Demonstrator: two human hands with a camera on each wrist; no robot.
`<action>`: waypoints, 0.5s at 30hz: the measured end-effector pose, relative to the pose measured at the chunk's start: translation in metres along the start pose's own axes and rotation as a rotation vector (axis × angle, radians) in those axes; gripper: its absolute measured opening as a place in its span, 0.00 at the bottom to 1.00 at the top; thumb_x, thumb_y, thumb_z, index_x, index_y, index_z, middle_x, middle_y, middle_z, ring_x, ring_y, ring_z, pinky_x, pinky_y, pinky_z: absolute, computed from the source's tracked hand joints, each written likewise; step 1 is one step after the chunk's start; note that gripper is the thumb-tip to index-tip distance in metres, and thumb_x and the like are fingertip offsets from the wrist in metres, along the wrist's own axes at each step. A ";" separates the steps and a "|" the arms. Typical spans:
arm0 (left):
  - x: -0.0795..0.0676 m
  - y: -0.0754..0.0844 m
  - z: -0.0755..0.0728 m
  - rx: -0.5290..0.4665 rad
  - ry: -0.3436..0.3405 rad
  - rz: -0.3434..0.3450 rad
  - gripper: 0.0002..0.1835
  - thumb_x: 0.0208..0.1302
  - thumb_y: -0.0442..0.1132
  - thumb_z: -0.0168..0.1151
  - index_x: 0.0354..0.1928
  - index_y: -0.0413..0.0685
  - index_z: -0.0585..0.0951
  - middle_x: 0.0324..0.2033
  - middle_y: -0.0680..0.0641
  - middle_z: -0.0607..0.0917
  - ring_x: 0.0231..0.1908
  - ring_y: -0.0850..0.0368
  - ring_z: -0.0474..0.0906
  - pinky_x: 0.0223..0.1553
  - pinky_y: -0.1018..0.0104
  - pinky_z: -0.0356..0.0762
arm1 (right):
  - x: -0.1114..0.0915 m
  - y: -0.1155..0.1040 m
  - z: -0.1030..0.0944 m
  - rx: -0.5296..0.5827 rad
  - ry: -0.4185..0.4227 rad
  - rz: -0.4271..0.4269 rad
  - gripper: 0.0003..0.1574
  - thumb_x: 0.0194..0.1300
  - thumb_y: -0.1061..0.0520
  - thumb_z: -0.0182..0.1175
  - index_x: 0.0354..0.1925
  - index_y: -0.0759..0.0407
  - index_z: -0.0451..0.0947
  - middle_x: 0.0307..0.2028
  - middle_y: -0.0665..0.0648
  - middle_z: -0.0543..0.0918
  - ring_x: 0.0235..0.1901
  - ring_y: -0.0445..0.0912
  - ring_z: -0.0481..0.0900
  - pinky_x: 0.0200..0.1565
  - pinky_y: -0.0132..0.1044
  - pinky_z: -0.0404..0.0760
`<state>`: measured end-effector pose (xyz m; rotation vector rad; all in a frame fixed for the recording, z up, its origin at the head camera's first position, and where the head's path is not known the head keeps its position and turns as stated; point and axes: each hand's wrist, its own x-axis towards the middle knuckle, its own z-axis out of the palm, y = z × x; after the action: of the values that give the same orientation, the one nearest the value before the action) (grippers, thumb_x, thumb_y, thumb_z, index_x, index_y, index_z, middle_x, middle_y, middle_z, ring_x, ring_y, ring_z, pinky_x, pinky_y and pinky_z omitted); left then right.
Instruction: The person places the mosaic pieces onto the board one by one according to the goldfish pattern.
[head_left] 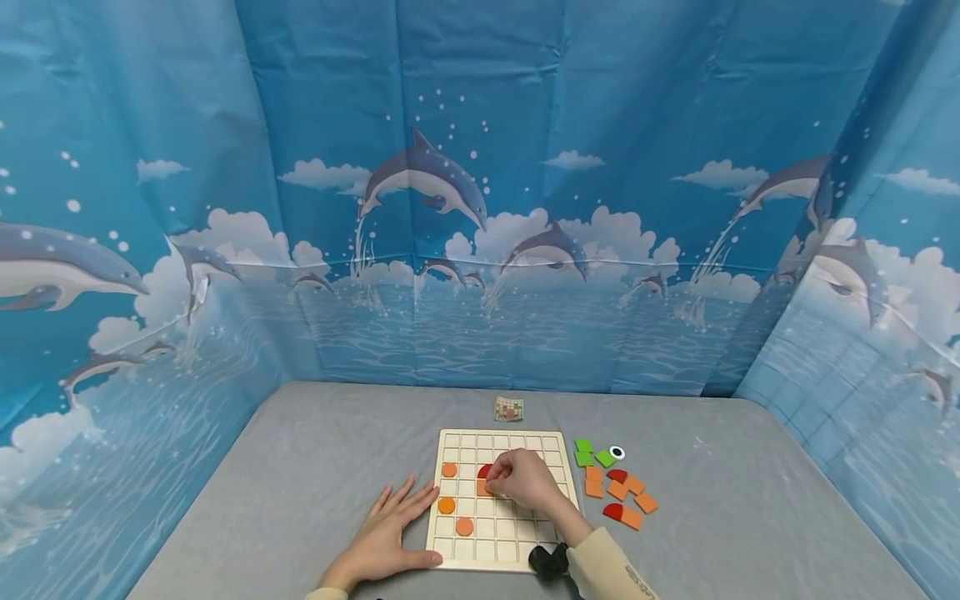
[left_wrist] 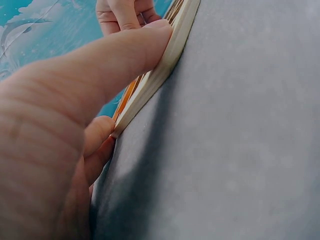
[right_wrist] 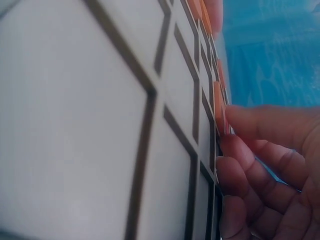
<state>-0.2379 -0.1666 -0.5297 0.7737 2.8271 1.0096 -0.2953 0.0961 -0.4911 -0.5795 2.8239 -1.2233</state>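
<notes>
A pale wooden grid board [head_left: 442, 550] lies on the table. My left hand [head_left: 386, 533] is spread flat at its left side, thumb and fingertips touching the rim; the left wrist view shows the thumb [left_wrist: 120, 60] on the edge. Over the middle of the grid, my right hand [head_left: 528, 481] has its fingers curled and pinches a red rounded tile [head_left: 484, 471], partly hidden by the fingertips. Just below that sits an orange square tile [head_left: 482, 489]. Along the left columns lie an upper orange disc [head_left: 448, 470], a middle disc [head_left: 446, 505] and a lower one [head_left: 464, 527].
Right of the board are green square tiles [head_left: 583, 458], a white-and-black eye disc [head_left: 617, 452], several orange squares [head_left: 646, 502] and red rounded tiles [head_left: 612, 511]. A small pattern card [head_left: 509, 408] lies behind the board. A dolphin-print curtain [head_left: 480, 325] surrounds the grey table [head_left: 315, 450].
</notes>
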 end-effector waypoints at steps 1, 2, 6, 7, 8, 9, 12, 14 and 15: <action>0.000 0.000 0.000 0.000 0.000 -0.001 0.49 0.50 0.67 0.65 0.71 0.52 0.64 0.69 0.51 0.63 0.70 0.44 0.45 0.65 0.45 0.31 | 0.000 0.000 0.000 0.004 0.000 0.001 0.09 0.53 0.59 0.71 0.22 0.54 0.80 0.18 0.45 0.76 0.18 0.40 0.70 0.23 0.34 0.69; 0.000 0.000 0.000 0.000 0.000 -0.001 0.48 0.50 0.67 0.65 0.71 0.52 0.64 0.69 0.51 0.63 0.70 0.43 0.45 0.65 0.44 0.31 | -0.001 0.000 0.000 0.006 0.002 0.000 0.09 0.52 0.59 0.71 0.22 0.54 0.80 0.18 0.45 0.76 0.18 0.40 0.70 0.23 0.34 0.69; 0.000 0.000 0.000 -0.003 -0.001 -0.003 0.48 0.50 0.66 0.65 0.71 0.52 0.64 0.69 0.51 0.63 0.70 0.43 0.45 0.65 0.44 0.31 | -0.003 -0.001 -0.001 0.009 0.005 0.012 0.09 0.52 0.58 0.71 0.22 0.53 0.80 0.18 0.45 0.76 0.18 0.40 0.69 0.23 0.34 0.69; 0.000 0.000 0.000 -0.004 -0.003 -0.004 0.48 0.50 0.66 0.65 0.71 0.53 0.64 0.69 0.51 0.63 0.70 0.43 0.45 0.65 0.44 0.31 | -0.003 -0.001 -0.001 0.011 0.009 0.009 0.09 0.52 0.58 0.71 0.22 0.53 0.80 0.18 0.45 0.76 0.18 0.40 0.69 0.23 0.34 0.69; 0.000 0.000 0.000 -0.005 -0.005 -0.005 0.48 0.50 0.66 0.65 0.71 0.53 0.64 0.69 0.51 0.63 0.70 0.43 0.45 0.65 0.43 0.31 | -0.004 -0.001 -0.002 0.010 0.010 0.011 0.09 0.52 0.58 0.71 0.22 0.53 0.80 0.18 0.45 0.76 0.18 0.40 0.69 0.23 0.34 0.68; 0.000 0.000 0.000 -0.005 -0.007 -0.007 0.48 0.50 0.66 0.65 0.71 0.52 0.64 0.69 0.51 0.63 0.70 0.43 0.45 0.65 0.44 0.31 | -0.005 -0.002 -0.002 0.011 0.010 0.012 0.09 0.52 0.57 0.71 0.22 0.53 0.80 0.18 0.45 0.75 0.18 0.40 0.69 0.23 0.34 0.68; 0.000 0.000 0.001 -0.005 -0.011 -0.010 0.48 0.50 0.66 0.65 0.71 0.52 0.64 0.69 0.51 0.62 0.70 0.43 0.45 0.65 0.44 0.31 | -0.007 -0.001 -0.004 0.013 0.012 0.013 0.09 0.53 0.57 0.71 0.22 0.53 0.80 0.18 0.45 0.75 0.18 0.41 0.69 0.22 0.34 0.68; 0.001 0.000 0.001 -0.005 -0.010 -0.010 0.48 0.50 0.66 0.65 0.71 0.52 0.64 0.69 0.51 0.62 0.70 0.43 0.45 0.65 0.43 0.31 | -0.008 0.000 -0.006 0.015 0.008 0.018 0.09 0.54 0.56 0.71 0.23 0.53 0.80 0.18 0.46 0.75 0.18 0.40 0.69 0.22 0.34 0.68; 0.001 0.001 0.000 -0.006 -0.010 -0.011 0.48 0.50 0.66 0.65 0.71 0.52 0.64 0.69 0.51 0.62 0.70 0.43 0.45 0.65 0.43 0.31 | -0.009 0.001 -0.007 0.018 0.009 0.014 0.08 0.54 0.56 0.70 0.23 0.53 0.80 0.19 0.46 0.75 0.18 0.40 0.69 0.21 0.34 0.68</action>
<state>-0.2381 -0.1657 -0.5296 0.7601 2.8155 1.0091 -0.2886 0.1044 -0.4877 -0.5543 2.8163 -1.2502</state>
